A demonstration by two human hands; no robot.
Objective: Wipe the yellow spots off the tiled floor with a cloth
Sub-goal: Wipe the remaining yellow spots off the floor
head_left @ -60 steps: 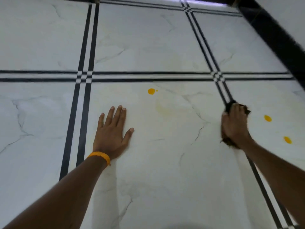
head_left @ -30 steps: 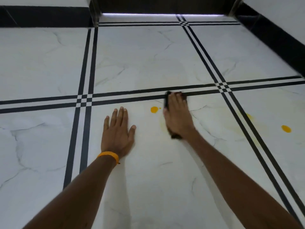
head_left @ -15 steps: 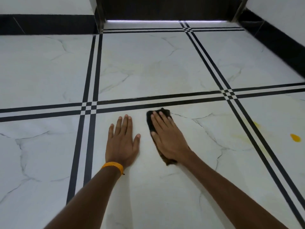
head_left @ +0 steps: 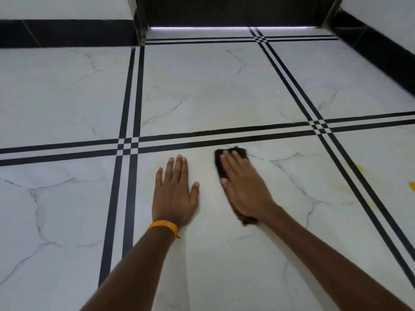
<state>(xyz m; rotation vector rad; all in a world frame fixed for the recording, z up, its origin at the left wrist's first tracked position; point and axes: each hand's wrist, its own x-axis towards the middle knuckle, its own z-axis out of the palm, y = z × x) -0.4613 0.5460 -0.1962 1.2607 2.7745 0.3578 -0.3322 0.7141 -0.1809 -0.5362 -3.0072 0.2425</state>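
Observation:
My right hand [head_left: 244,187] presses flat on a dark brown cloth [head_left: 221,162] on the white marble-look floor tile [head_left: 224,254], just below the black double grout line. The cloth sticks out beyond my fingertips and behind my wrist. My left hand [head_left: 175,194], with an orange wristband, lies flat and spread on the same tile, a little left of the cloth, holding nothing. A yellow spot [head_left: 412,186] shows at the right edge, with a faint yellow smear [head_left: 361,169] near the black stripes.
Black double stripes [head_left: 125,176] cross the floor in a grid. A black skirting [head_left: 67,32] runs along the far wall and the right wall. A dark doorway [head_left: 235,10] with a strip of light beneath it stands at the back.
My right hand swept the cloth from the right stripes leftward over the yellow spot near my left hand; that spot is gone. Since half a second ago it has moved slightly right.

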